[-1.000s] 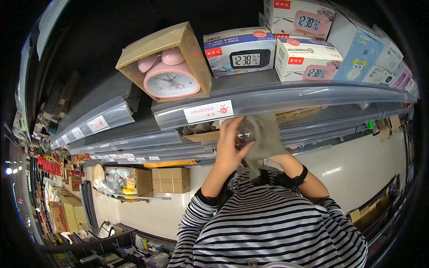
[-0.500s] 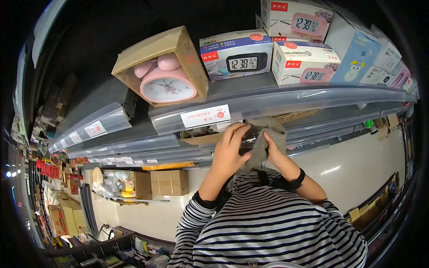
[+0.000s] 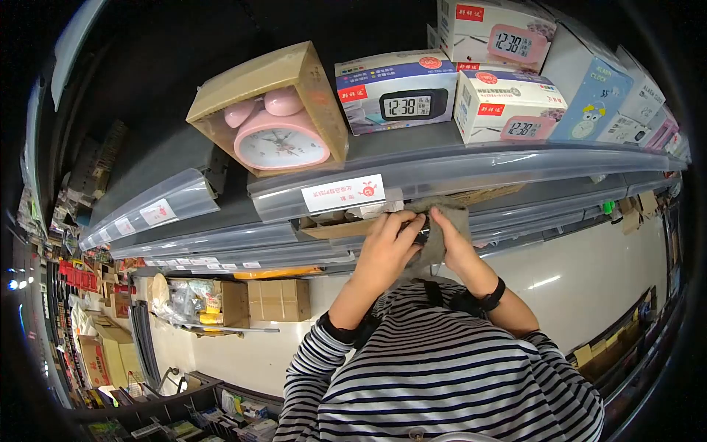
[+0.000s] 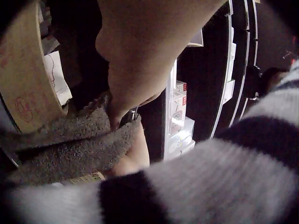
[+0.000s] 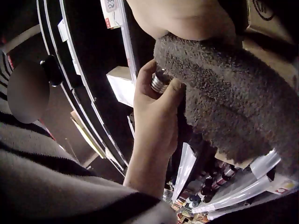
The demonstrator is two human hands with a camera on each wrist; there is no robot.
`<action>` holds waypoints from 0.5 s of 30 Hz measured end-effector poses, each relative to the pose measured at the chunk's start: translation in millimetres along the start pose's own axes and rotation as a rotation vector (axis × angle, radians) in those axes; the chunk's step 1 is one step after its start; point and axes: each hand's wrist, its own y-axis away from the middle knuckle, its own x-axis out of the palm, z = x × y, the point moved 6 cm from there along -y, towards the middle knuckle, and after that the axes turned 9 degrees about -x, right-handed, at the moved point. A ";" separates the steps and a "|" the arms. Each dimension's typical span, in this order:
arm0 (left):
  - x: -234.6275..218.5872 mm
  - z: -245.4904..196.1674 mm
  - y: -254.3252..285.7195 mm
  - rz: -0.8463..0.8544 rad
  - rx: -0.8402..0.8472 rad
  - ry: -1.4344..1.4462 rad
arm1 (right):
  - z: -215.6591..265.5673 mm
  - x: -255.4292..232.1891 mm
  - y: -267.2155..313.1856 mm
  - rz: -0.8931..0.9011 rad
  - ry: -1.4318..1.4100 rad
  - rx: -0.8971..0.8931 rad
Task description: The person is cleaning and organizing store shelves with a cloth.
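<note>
In the head view, the left hand (image 3: 384,254) curls its fingers round a small bulb (image 3: 422,231). The right wrist view shows the left thumb and fingers pinching its threaded metal base (image 5: 159,84). Its glass end goes into the folds of a grey-brown fluffy cloth (image 5: 219,93). The right hand (image 3: 462,256) grips that cloth from the other side, thumb on top, and the cloth hides most of its fingers. Seen by the left wrist camera, the cloth (image 4: 79,144) hangs between the hands, with a bit of shiny metal at the fingers.
Just beyond the hands runs a shelf edge (image 3: 471,166) with a clear plastic strip. On the shelf stand a boxed pink alarm clock (image 3: 282,144) and several clock boxes (image 3: 398,96). An open carton (image 3: 335,230) lies on the level below. Cardboard boxes (image 3: 280,300) rest lower left.
A second ago the bulb's clear glass showed beside the cloth; now cloth and fingers cover most of it. The right thumb has come up over the cloth, and the left fingers have moved closer to it.
</note>
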 end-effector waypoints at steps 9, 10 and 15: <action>11.5 10.5 0.3 0.058 0.131 -0.094 | -1.2 -8.8 -5.6 -0.064 0.076 0.112; 8.7 16.6 -0.9 0.050 0.050 0.040 | -0.9 -9.5 -6.2 -0.065 0.076 0.111; 1.6 98.6 13.4 -0.324 -0.363 0.096 | 16.6 -21.3 -10.7 -0.136 -0.168 0.005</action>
